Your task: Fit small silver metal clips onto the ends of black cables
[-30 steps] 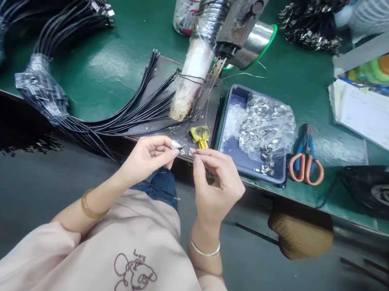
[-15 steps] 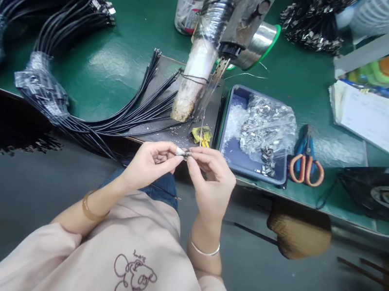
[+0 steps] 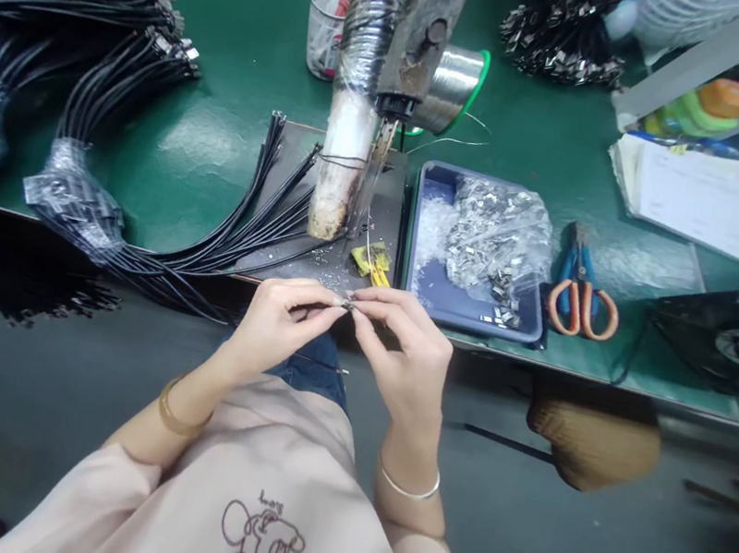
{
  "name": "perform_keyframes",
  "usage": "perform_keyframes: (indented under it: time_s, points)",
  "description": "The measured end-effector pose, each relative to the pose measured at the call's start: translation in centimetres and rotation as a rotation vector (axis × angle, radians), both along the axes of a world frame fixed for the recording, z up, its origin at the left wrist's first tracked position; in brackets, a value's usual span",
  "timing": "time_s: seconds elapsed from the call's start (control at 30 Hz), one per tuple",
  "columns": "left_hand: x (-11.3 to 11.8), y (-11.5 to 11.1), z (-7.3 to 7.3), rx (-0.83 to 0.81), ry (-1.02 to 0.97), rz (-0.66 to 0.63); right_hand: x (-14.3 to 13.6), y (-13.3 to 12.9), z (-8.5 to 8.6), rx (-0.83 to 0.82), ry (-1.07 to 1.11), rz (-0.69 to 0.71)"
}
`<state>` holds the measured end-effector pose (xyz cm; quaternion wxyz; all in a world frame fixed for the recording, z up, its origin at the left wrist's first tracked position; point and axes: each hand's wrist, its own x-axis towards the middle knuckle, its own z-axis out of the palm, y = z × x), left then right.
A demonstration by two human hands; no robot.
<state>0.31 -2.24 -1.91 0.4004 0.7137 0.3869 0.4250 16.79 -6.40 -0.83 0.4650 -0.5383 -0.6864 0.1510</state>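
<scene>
In front of the table edge, my left hand (image 3: 286, 315) and my right hand (image 3: 409, 348) meet fingertip to fingertip. Both pinch a small metal connector (image 3: 347, 305), mostly covered by the fingers. Below my left hand, a thin black cable (image 3: 320, 363) with a bare end crosses over my lap; whether it joins the connector is hidden. Just beyond the hands lie a yellow sponge (image 3: 372, 259) and a bundle of black cables (image 3: 236, 232), their ends fanned on a dark board (image 3: 280, 262).
A soldering fixture (image 3: 412, 50) and a taped fume hose (image 3: 347, 142) hang over the board. Behind stands a solder spool (image 3: 452, 89). A blue tray (image 3: 467, 320) holds bagged metal connectors. Pliers (image 3: 583, 296) lie to its right; more cable bundles (image 3: 89, 97) fill the left.
The head view has shifted slightly, so the bench things sit a little further left. My hands stay together on the connector, and its pale part beside the left fingertips is now covered.
</scene>
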Motion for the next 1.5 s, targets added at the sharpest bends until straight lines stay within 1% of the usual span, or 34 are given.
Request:
perform_keyframes:
  time_s: [0.07, 0.1, 0.17, 0.23, 0.27, 0.3, 0.33, 0.43, 0.5, 0.53, 0.6, 0.73, 0.9, 1.03, 1.13, 1.23, 1.4, 1.5]
  points:
    - [-0.1, 0.0, 0.0, 0.191, 0.174, 0.004, 0.2, -0.2, 0.2, 0.004, -0.12, 0.001]
    - [-0.1, -0.1, 0.0, 0.27, 0.228, 0.013, 0.3, -0.3, 0.3, 0.007, -0.139, -0.004]
    - [0.0, -0.4, 0.0, 0.376, 0.25, 0.026, 0.2, -0.4, 0.4, 0.011, -0.079, -0.025]
    - [0.2, -0.8, 0.2, 0.395, 0.175, 0.026, -0.1, -0.5, 0.5, -0.003, 0.067, -0.041]
    - [0.4, -1.0, 0.3, 0.361, 0.119, 0.02, -0.4, -0.6, 0.6, -0.013, 0.143, -0.045]
    - [0.5, -1.2, 0.5, 0.292, 0.061, 0.007, -0.6, -0.7, 0.5, -0.017, 0.205, -0.051]
    - [0.6, -1.4, 0.7, 0.188, 0.004, -0.014, -0.8, -0.8, 0.5, -0.009, 0.246, -0.061]
    - [0.7, -1.6, 1.4, -0.227, -0.16, -0.104, -1.5, -0.9, 0.3, 0.052, 0.278, -0.097]
    - [0.5, -1.6, 1.8, -0.463, -0.265, -0.143, -1.8, -0.8, 0.0, 0.038, 0.303, -0.079]
    - [0.4, -1.5, 1.9, -0.547, -0.31, -0.141, -1.8, -0.7, -0.1, 0.009, 0.328, -0.063]
    - [0.0, -1.3, 2.0, -0.648, -0.372, -0.097, -1.7, -0.5, -0.4, -0.045, 0.38, -0.057]
    - [-0.6, -0.9, 1.5, -0.692, -0.42, -0.002, -1.1, -0.4, -0.9, -0.036, 0.425, -0.143]
    - [-0.9, -0.5, 1.0, -0.728, -0.405, 0.029, -0.6, -0.6, -0.7, -0.004, 0.375, -0.171]
    - [-0.8, -0.3, 1.1, -0.748, -0.412, 0.031, -0.7, -0.7, -0.2, 0.077, 0.292, -0.211]
    - [-0.7, -0.2, 1.2, -0.741, -0.427, -0.005, -0.8, -0.6, -0.1, 0.118, 0.256, -0.229]
    - [-0.8, -0.2, 1.3, -0.747, -0.438, -0.054, -0.7, -0.6, 0.0, 0.112, 0.241, -0.229]
    - [-1.4, 0.1, 1.2, -0.865, -0.464, -0.218, -0.6, -0.9, 0.2, 0.121, 0.253, -0.223]
    - [-1.8, 0.3, 1.2, -0.898, -0.498, -0.299, -0.6, -1.1, 0.3, 0.112, 0.265, -0.229]
